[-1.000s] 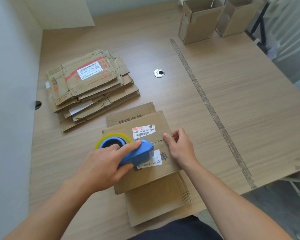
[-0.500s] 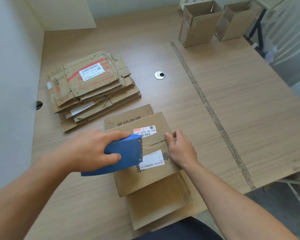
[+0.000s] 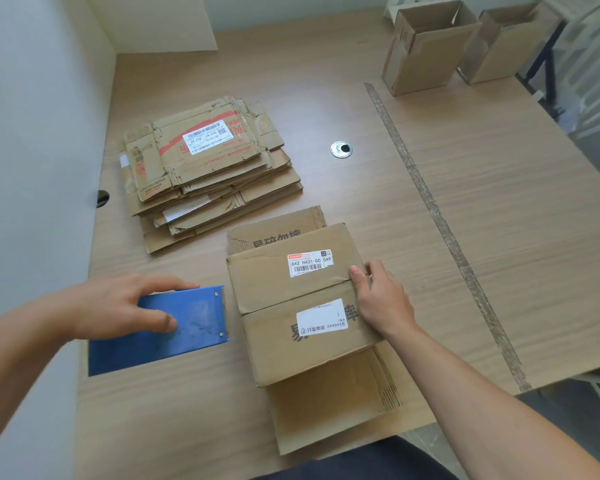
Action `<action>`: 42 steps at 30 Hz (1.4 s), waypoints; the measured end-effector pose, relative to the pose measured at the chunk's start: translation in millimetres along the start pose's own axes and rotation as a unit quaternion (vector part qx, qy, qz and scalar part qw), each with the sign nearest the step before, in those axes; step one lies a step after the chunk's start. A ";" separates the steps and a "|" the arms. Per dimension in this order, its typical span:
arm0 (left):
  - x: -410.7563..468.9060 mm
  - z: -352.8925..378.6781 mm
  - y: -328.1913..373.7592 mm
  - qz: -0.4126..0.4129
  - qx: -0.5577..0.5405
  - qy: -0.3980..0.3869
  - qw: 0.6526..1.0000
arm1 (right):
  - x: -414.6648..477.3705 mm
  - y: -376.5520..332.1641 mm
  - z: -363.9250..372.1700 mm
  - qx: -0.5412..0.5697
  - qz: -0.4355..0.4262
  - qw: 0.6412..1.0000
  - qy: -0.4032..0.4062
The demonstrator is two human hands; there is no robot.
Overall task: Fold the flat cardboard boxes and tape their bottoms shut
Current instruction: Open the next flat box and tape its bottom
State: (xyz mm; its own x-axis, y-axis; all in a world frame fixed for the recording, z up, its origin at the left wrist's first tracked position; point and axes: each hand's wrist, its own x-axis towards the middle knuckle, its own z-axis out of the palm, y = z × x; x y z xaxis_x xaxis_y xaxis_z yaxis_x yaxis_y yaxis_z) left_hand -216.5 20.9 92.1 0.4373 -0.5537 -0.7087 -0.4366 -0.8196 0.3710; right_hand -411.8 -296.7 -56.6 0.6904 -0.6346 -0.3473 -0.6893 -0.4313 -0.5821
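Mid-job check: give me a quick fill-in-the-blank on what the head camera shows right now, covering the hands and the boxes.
1. The left hand grips a tape dispenser whose colour is ____.
2. The right hand holds the box by its ____ edge.
3. At the far end of the table stand ____ open boxes.
4. The tape dispenser lies to the ____ of the box.

Missing words: blue; right; two; left.

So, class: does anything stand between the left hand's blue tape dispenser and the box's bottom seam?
Nothing visible. The tape dispenser is just left of the box; the right hand pins the seam at its right end.
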 end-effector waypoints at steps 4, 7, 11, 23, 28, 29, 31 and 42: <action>-7.0 0.3 -20.6 -0.026 -0.055 -0.020 0.998 | 0.3 0.2 0.5 -0.004 -0.002 1.000 -0.001; -8.4 3.5 -28.3 -0.036 -0.068 -0.033 0.996 | 0.5 0.2 1.3 -0.002 -0.004 1.000 -0.002; 5.5 12.4 -33.1 -0.057 -0.056 -0.030 0.996 | 1.1 -0.1 1.9 -0.004 -0.011 1.000 0.004; 42.6 56.3 -18.5 -0.067 -0.058 0.019 0.996 | -17.2 -1.5 9.3 -0.070 -0.210 0.959 0.175; 42.6 64.8 -16.3 -0.071 -0.056 0.058 0.994 | -37.0 -6.5 14.5 -0.208 -0.395 0.875 0.187; 41.4 67.4 -16.2 -0.075 -0.056 0.063 0.994 | -42.3 -4.6 17.2 -0.230 -0.393 0.875 0.164; 39.3 72.0 -15.0 -0.076 -0.055 0.071 0.993 | -54.8 -1.3 25.4 -0.292 -0.357 0.880 0.111; 33.7 74.0 -5.0 -0.077 -0.030 0.086 0.993 | -78.9 -32.2 52.4 -0.355 -0.296 0.887 0.011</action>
State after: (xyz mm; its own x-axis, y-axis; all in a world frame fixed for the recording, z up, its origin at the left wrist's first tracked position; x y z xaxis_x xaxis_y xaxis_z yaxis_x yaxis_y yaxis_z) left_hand -257.8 17.2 21.9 0.6246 -0.4347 -0.6488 -0.3099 -0.9005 0.3051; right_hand -432.6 -199.2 -49.0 0.9781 -0.1717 -0.1177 -0.1780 -0.9830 -0.0450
